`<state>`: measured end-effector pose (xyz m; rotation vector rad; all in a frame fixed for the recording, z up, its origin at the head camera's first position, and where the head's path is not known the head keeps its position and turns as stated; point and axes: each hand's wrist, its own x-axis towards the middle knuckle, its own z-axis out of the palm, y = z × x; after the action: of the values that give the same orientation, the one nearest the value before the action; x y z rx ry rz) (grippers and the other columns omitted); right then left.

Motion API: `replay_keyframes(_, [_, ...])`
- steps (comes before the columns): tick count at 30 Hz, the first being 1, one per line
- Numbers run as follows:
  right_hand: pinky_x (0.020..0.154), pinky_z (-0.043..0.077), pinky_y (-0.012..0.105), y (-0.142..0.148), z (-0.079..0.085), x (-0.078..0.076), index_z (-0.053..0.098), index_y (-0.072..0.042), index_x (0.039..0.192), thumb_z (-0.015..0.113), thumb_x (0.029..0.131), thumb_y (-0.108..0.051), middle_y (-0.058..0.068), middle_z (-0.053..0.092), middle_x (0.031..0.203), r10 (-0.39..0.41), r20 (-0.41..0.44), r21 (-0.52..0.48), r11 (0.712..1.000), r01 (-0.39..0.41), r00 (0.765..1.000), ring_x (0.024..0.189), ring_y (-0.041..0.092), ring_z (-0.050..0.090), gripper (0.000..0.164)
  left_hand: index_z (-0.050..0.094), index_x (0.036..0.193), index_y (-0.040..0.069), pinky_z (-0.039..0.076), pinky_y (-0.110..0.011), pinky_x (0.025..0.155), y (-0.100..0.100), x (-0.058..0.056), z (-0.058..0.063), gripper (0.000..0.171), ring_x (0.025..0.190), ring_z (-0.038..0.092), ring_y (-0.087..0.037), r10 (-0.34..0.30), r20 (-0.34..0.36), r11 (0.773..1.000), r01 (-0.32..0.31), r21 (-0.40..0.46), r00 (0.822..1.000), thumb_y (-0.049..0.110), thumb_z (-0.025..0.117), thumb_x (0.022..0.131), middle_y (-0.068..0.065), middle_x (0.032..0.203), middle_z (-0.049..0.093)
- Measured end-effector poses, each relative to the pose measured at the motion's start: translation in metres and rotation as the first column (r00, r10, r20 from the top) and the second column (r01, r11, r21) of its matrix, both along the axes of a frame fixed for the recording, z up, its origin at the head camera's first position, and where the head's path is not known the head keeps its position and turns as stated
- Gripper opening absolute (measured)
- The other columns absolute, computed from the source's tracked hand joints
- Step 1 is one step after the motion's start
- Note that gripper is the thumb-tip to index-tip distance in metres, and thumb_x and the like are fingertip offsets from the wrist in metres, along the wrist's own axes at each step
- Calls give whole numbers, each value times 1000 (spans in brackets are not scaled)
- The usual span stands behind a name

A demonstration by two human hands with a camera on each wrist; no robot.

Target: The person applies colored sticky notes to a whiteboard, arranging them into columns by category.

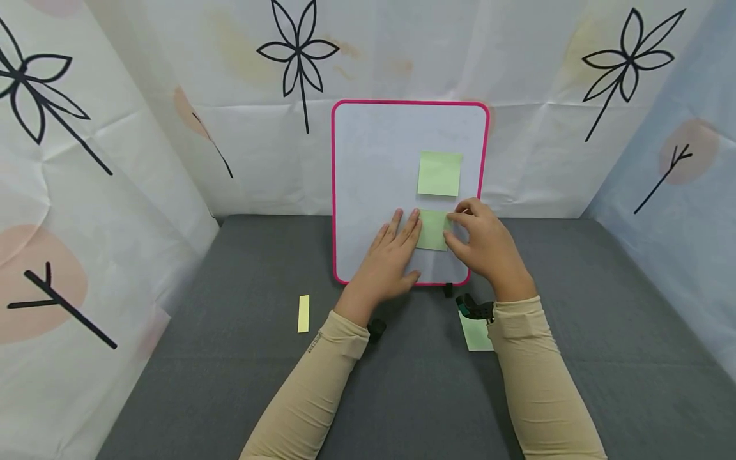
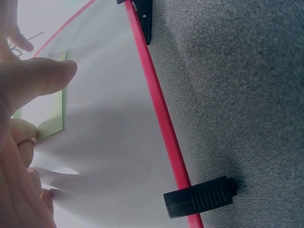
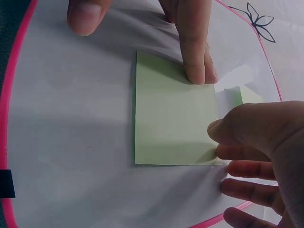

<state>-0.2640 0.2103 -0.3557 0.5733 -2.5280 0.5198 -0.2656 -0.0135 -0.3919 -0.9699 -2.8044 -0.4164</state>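
A whiteboard (image 1: 374,166) with a pink frame leans upright against the back wall. On its right half, one pale green sticky note (image 1: 439,174) is stuck above another, the lower green sticky note (image 1: 434,231). The left hand (image 1: 386,263) lies on the board with its fingers extended, fingertips pressing the lower note's left edge. At that note's right edge, the right hand (image 1: 489,246) pinches the paper between thumb and index finger. The right wrist view shows the thumb on the face of the lower note (image 3: 173,111) near a corner.
A narrow yellow paper strip (image 1: 303,314) lies on the grey table (image 1: 241,383), left of the left forearm. Another green note or pad (image 1: 475,333) lies partly under the right wrist. Black clips (image 2: 199,197) grip the board's lower edge. Patterned cloth walls surround the table.
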Motion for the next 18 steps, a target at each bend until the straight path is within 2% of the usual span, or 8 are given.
replay_keyframes(7, [86, 56, 54, -1, 0, 1, 76, 6, 121, 75, 95, -9, 21, 63, 121, 2, -2, -2, 1000, -2, 1000, 107, 37, 60, 30, 10, 171, 9, 2, -47, 136, 0, 0, 1, 100, 166, -15, -25, 1, 5, 1000, -1, -10, 1000, 36, 75, 99, 1, 180, -5])
replay_keyframes(18, [87, 56, 54, -2, -1, 1, 76, 4, 121, 76, 95, -10, 20, 62, 122, 13, -13, 8, 1000, -13, 1000, 109, 37, 60, 29, 18, 170, 9, 5, -50, 135, 0, 3, 7, 92, 167, -11, -26, -2, 36, 999, 0, 32, 999, 34, 73, 100, 1, 180, 2])
